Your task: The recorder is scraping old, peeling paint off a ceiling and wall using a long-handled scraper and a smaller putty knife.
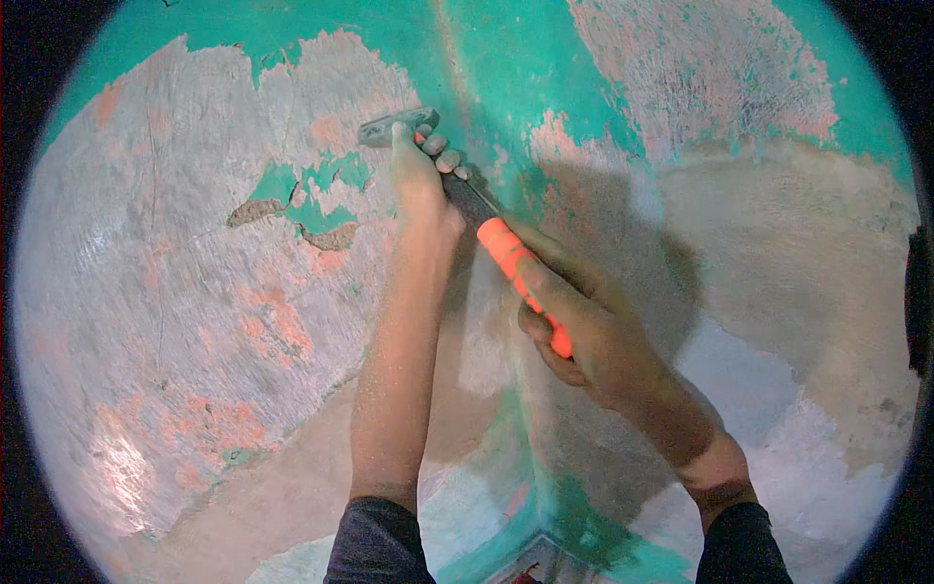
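Dark sleeve cuffs (375, 540) sit lowest in the head view, forearms rising from them. Right hand (584, 336): fingers (537, 326) clamped together round the orange grip of the hammer (491, 234). Left hand (420, 175): fingers (443, 154) curled over the dark shaft just behind the grey metal head (394, 127), which lies against the wall (175, 292) beside the inner corner. Step in hand, as judged: chipping flaked green paint (311, 190); the next move calls for a short, guided stroke
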The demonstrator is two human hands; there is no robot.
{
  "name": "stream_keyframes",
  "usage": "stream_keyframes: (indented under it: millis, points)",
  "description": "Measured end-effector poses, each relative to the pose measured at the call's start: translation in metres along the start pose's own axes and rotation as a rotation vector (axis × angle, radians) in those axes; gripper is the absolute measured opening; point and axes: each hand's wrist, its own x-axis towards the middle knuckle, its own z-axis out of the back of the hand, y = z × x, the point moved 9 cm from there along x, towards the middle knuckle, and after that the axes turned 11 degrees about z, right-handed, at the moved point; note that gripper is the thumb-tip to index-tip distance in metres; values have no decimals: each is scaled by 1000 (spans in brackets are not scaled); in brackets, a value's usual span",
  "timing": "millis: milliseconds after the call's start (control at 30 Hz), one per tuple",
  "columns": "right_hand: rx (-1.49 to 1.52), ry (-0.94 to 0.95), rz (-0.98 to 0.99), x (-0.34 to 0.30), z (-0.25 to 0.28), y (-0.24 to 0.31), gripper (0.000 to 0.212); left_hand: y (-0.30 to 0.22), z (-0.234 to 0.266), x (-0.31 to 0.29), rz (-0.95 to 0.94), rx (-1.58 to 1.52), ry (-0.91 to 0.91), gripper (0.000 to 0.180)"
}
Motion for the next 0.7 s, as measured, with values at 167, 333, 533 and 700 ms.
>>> stream_keyframes:
  millis: [167, 333, 533, 700]
  points:
    - [72, 40, -11, 14, -1, 10, 47, -16, -5, 14, 19, -54, 11, 30]
    - [-61, 65, -13, -19, 6, -11, 56, 19, 15, -15, 32, -71, -7, 30]
    - [-334, 100, -38, -56, 16, -40, 55, 56, 25, -48, 137, -101, 66, 36]
    - [-314, -63, -76, -98, 28, -57, 53, 85, 29, -79, 180, 17, -32, 43]
